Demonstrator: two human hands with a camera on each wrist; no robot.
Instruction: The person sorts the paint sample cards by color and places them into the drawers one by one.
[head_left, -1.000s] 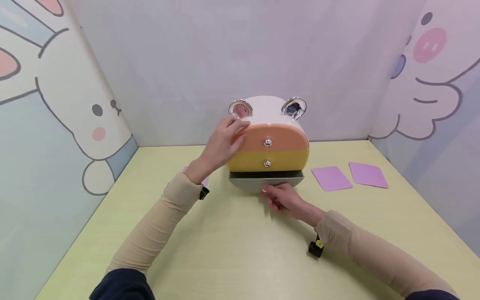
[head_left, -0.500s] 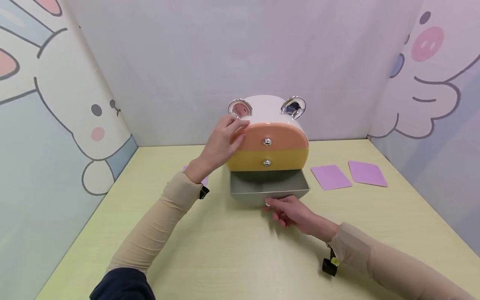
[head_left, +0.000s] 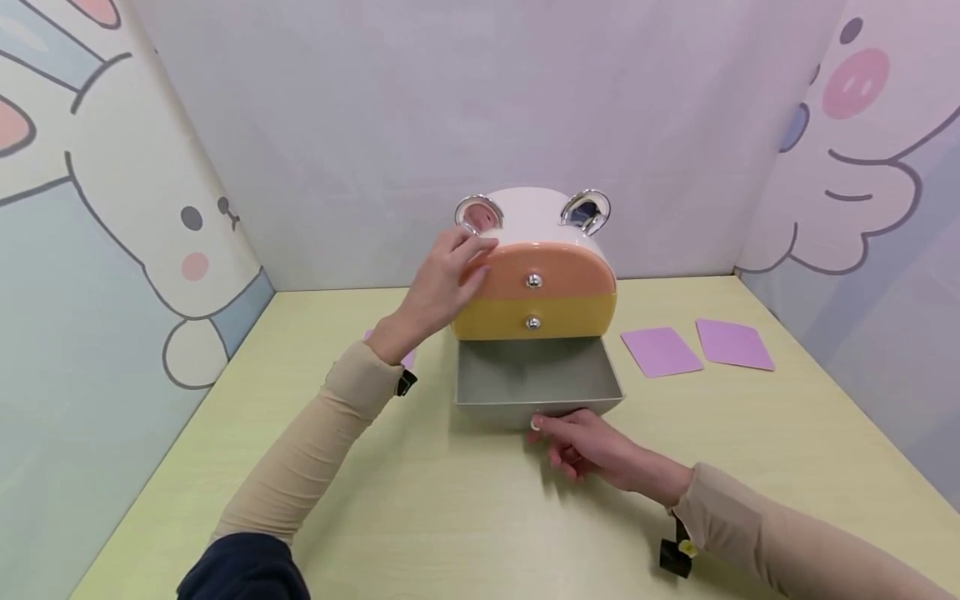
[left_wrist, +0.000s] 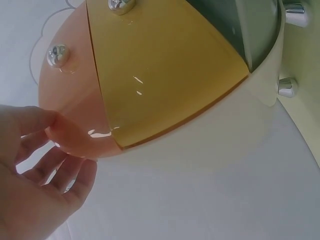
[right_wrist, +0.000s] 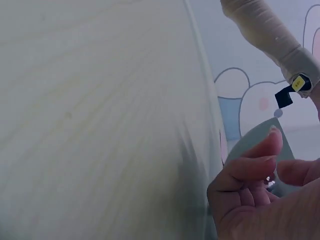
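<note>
A small bear-eared drawer cabinet [head_left: 525,212] with a white body stands on the table, in the middle of the head view. Its orange drawer [head_left: 570,265] and yellow drawer [head_left: 570,315] are closed; the grey bottom drawer [head_left: 483,412] is pulled far out, with nothing seen inside. My left hand [head_left: 442,283] grips the cabinet's upper left edge; in the left wrist view the thumb lies on the orange front and the fingers curl round the side. My right hand [head_left: 600,450] pinches the grey drawer's knob [right_wrist: 270,181] between thumb and fingers, mostly covering it.
Two purple paper squares, a nearer one [head_left: 662,352] and a farther one [head_left: 735,343], lie right of the cabinet. Another purple piece [head_left: 409,359] is partly hidden behind the left wrist. Cartoon-printed panels [head_left: 135,167] wall in the pale table [head_left: 420,517].
The grey drawer has slid from slightly ajar to far out, toward me, drawn by the right hand on its knob. The left hand stays in place on the cabinet.
</note>
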